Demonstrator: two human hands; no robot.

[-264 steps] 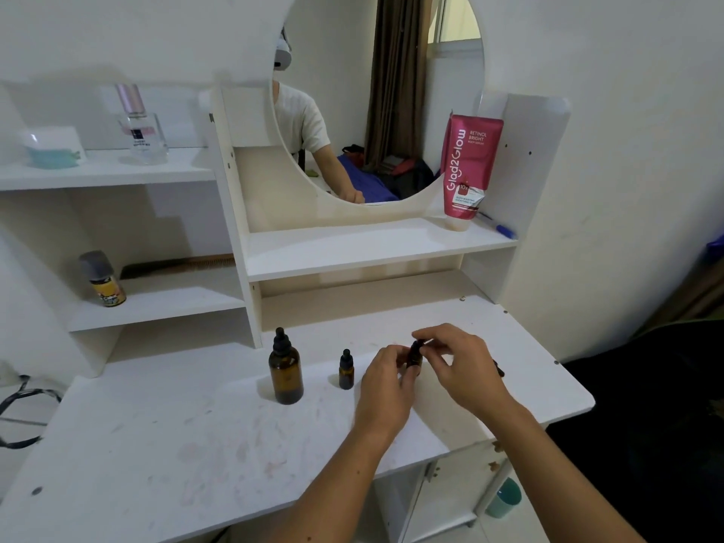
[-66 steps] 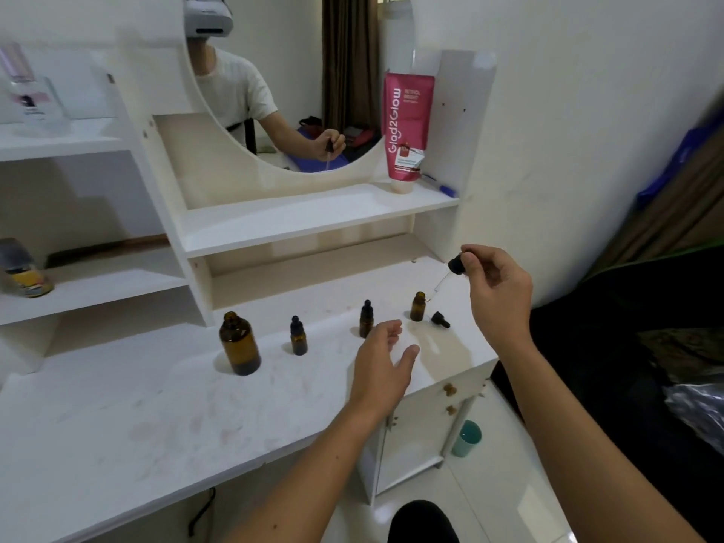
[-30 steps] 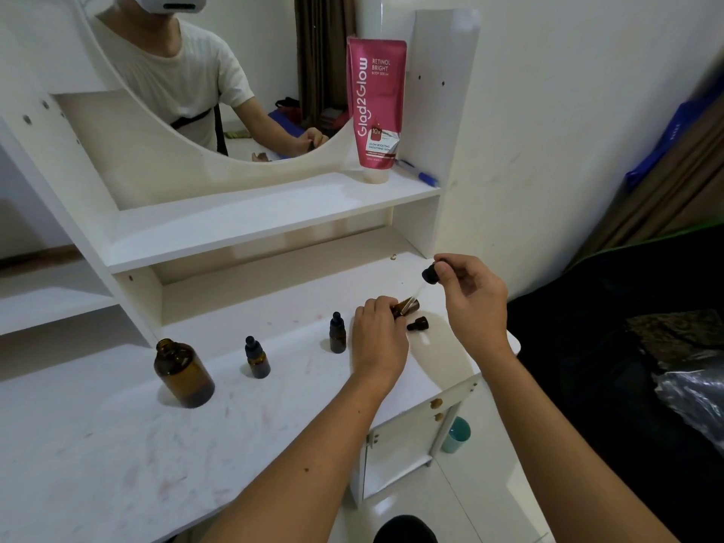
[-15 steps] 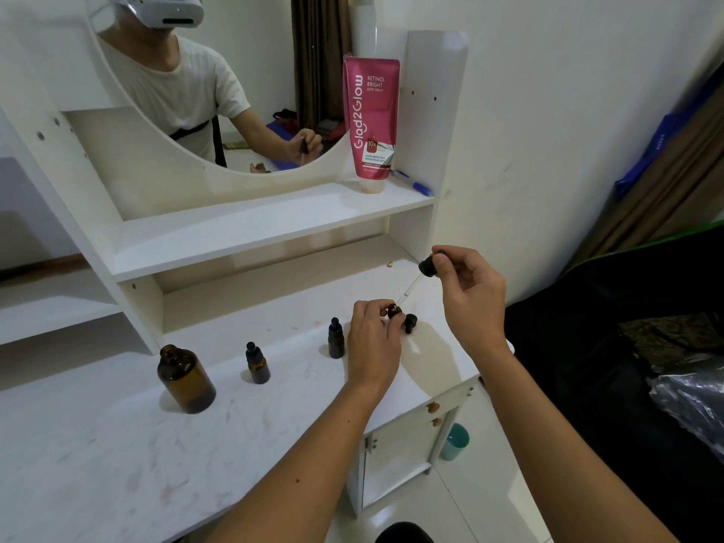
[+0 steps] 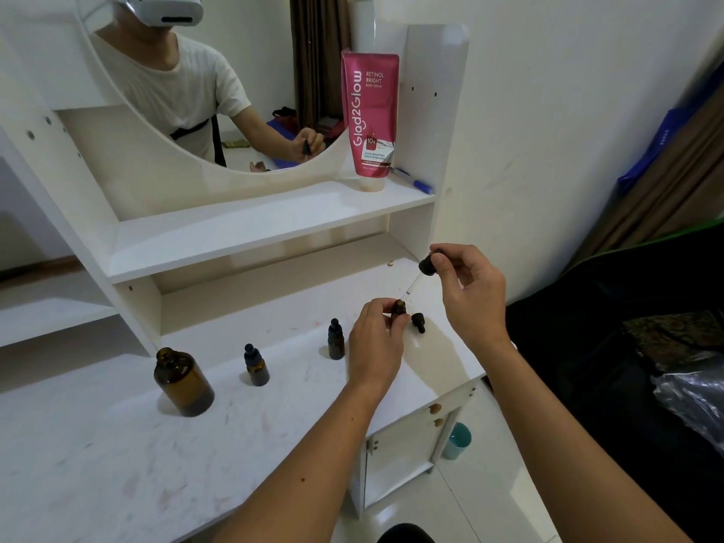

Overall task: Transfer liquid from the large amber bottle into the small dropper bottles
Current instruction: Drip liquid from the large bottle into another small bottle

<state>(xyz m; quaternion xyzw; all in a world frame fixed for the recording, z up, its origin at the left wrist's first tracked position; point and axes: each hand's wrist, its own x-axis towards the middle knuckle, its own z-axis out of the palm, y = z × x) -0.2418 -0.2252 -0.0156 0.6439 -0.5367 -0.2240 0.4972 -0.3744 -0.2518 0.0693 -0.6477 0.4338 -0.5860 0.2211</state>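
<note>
White vanity top (image 5: 117,456): left hand (image 5: 374,342) still gripping open dropper bottle (image 5: 399,308), right hand (image 5: 468,293) pinching dropper (image 5: 426,266), now nearer.

Open dropper bottle (image 5: 399,308) mostly hidden behind left hand (image 5: 375,339).

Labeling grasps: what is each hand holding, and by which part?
Right hand pinches the dropper by its black bulb. Left hand grips the open small bottle round its body.
</note>
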